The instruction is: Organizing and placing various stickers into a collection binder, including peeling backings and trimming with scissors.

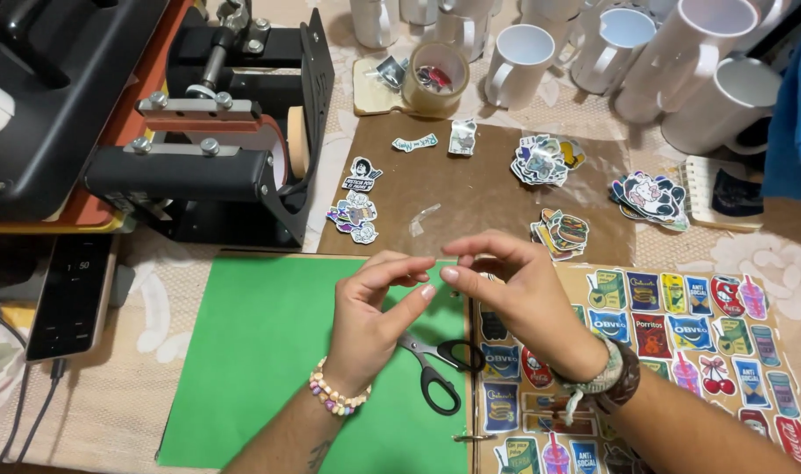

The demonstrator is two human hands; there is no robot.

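1. Between the two sets of fingertips, above the green sheet (pixel 269 351), both hands meet nearly tip to tip. Whatever they pinch is too small to make out; could be a bit of clear film or a sticker edge, cannot tell.
2. Left hand (pixel 369 320): thumb and index finger drawn together in a pinch, other fingers curled. Bead bracelet on the wrist.
3. Right hand (pixel 514 294): thumb and index finger also pinched together, tips just beside the left index tip. Woven bands on the wrist.
4. Scissors (pixel 435 362) lie directly below the fingers, on the green sheet, black handles toward the person, blades pointing up-left under the left hand. Long axis runs diagonally. Neither hand touches them; left hand is right over the blades, right wrist is just beside the handles.
5. Sticker sheet (pixel 681 325) lies under and to the right of the right hand.
6. Beyond the fingertips: a small clear scrap (pixel 423 218) on the brown board (pixel 479 189), near the fingers but apart from them. Cut sticker piles (pixel 545 160) farther out, tape roll (pixel 435 77) and white mugs (pixel 516 54) well beyond.
7. Far left of the fingers: black mug press (pixel 216 132), phone (pixel 71 294) beside it.
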